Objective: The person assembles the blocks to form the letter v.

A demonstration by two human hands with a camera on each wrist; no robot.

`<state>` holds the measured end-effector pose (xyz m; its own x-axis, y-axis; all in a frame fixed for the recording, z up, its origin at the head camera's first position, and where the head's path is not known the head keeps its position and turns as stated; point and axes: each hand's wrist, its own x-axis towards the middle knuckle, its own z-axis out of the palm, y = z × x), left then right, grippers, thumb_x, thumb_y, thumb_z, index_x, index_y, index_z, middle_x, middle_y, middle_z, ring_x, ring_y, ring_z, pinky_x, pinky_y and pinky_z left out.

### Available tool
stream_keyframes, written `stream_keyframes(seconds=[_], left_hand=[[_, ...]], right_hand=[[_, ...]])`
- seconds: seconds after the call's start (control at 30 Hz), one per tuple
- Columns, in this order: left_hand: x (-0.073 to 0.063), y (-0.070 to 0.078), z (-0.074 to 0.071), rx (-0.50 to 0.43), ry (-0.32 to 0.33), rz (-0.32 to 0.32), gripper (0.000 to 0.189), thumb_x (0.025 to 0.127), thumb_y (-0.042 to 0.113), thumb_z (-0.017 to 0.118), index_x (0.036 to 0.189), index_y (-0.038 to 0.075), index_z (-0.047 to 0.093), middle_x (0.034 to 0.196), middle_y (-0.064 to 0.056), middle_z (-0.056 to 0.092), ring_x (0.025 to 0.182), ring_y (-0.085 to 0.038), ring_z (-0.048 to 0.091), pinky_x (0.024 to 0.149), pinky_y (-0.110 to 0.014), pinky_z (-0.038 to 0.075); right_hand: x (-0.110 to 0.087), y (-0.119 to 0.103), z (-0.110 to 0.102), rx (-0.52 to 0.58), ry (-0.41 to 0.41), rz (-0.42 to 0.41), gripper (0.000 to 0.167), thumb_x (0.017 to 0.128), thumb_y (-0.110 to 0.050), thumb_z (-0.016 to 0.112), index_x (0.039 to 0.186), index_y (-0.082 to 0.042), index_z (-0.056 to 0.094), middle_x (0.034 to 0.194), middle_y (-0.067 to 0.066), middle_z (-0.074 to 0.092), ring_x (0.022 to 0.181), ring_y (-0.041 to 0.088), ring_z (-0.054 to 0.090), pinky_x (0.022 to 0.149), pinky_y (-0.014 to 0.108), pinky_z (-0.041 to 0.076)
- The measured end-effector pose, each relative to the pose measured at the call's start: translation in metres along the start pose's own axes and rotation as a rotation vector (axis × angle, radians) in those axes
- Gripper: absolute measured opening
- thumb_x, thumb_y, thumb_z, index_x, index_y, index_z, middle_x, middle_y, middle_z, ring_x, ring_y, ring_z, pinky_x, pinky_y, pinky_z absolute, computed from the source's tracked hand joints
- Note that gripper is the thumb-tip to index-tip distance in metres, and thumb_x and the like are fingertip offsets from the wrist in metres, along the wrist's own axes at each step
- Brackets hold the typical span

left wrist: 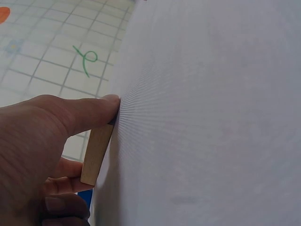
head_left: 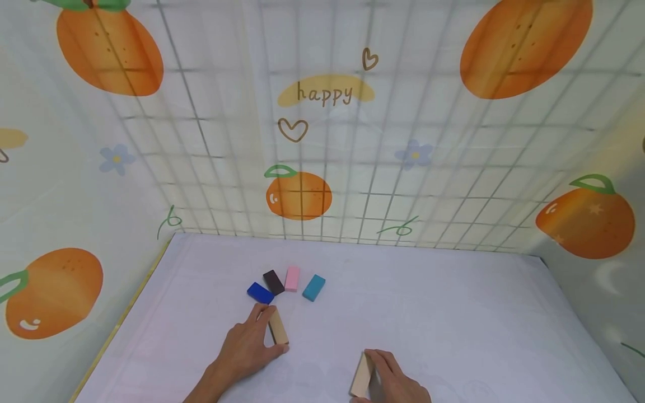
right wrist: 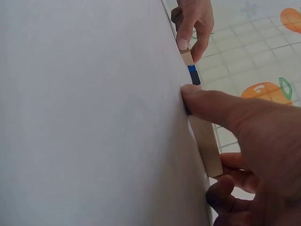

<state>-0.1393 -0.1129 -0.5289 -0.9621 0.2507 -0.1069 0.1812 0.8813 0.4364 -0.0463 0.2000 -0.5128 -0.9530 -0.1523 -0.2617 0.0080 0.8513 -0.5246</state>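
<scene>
In the head view, the left hand (head_left: 246,347) pinches the left wooden block (head_left: 278,326) between thumb and fingertips on the white-covered desk (head_left: 478,324). The right hand (head_left: 396,382) grips the right wooden block (head_left: 361,376), at 4 o'clock from the left one. Starting from the left block, a blue block (head_left: 260,293) lies at 11 o'clock, a black block (head_left: 274,282) at 12, a pink block (head_left: 292,279) just past 12 and a teal block (head_left: 314,287) between 1 and 2.

In the left wrist view, the left block sits at 8 o'clock, with the thumb at its upper end and fingers at its lower end.

In the right wrist view, the right hand's thumb presses one end of its block, and fingers meet the other; the left hand shows at 1 o'clock.
</scene>
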Motion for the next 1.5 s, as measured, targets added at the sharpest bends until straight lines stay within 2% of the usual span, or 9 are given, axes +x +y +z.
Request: stream_keyframes(seconds=[0.43, 0.67, 0.83, 1.1, 1.33, 1.5], left_hand=[[-0.001, 0.001, -0.001, 0.004, 0.006, 0.01, 0.089, 0.078, 0.06, 0.08, 0.146, 0.01, 0.052, 0.143, -0.009, 0.048, 0.077, -0.02, 0.056, 0.077, -0.051, 0.053], [0.0, 0.003, -0.001, 0.004, -0.015, -0.015, 0.089, 0.078, 0.06, 0.08, 0.147, 0.011, 0.051, 0.145, -0.01, 0.047, 0.081, -0.02, 0.057, 0.08, -0.052, 0.053], [0.0, 0.002, 0.001, -0.001, -0.006, -0.031, 0.089, 0.077, 0.06, 0.081, 0.146, 0.011, 0.052, 0.144, -0.009, 0.048, 0.086, -0.022, 0.06, 0.081, -0.054, 0.052], [0.0, 0.004, 0.002, -0.036, 0.003, -0.045, 0.09, 0.076, 0.059, 0.082, 0.147, 0.011, 0.052, 0.146, -0.008, 0.047, 0.087, -0.022, 0.059, 0.082, -0.053, 0.052], [-0.003, 0.008, -0.001, -0.065, -0.003, -0.011, 0.09, 0.076, 0.057, 0.083, 0.146, 0.01, 0.052, 0.145, -0.008, 0.047, 0.085, -0.02, 0.057, 0.08, -0.052, 0.051], [-0.007, 0.014, -0.004, -0.079, -0.008, -0.013, 0.088, 0.076, 0.056, 0.083, 0.144, 0.011, 0.052, 0.144, -0.007, 0.048, 0.082, -0.021, 0.056, 0.079, -0.052, 0.051]], right_hand=[[-0.003, -0.002, 0.001, 0.043, 0.061, -0.02, 0.09, 0.077, -0.068, 0.074, 0.143, -0.011, 0.05, 0.138, 0.009, 0.048, 0.046, 0.012, 0.039, 0.043, 0.029, 0.033], [-0.004, 0.0, 0.001, 0.053, 0.043, -0.018, 0.091, 0.078, -0.068, 0.073, 0.144, -0.01, 0.049, 0.139, 0.011, 0.048, 0.047, 0.013, 0.042, 0.044, 0.03, 0.035], [-0.004, -0.001, 0.001, 0.057, 0.044, -0.01, 0.09, 0.078, -0.067, 0.073, 0.144, -0.011, 0.049, 0.139, 0.01, 0.048, 0.047, 0.014, 0.043, 0.044, 0.031, 0.035], [-0.004, 0.0, 0.001, 0.055, 0.044, -0.012, 0.089, 0.078, -0.066, 0.074, 0.144, -0.012, 0.049, 0.14, 0.009, 0.047, 0.049, 0.016, 0.043, 0.045, 0.032, 0.036], [-0.004, -0.001, 0.0, 0.048, 0.04, -0.023, 0.091, 0.078, -0.067, 0.073, 0.144, -0.011, 0.048, 0.14, 0.009, 0.047, 0.047, 0.015, 0.042, 0.043, 0.031, 0.036], [-0.003, -0.001, 0.0, 0.042, 0.036, -0.018, 0.09, 0.078, -0.068, 0.073, 0.144, -0.011, 0.048, 0.139, 0.01, 0.047, 0.048, 0.015, 0.042, 0.044, 0.031, 0.036]])
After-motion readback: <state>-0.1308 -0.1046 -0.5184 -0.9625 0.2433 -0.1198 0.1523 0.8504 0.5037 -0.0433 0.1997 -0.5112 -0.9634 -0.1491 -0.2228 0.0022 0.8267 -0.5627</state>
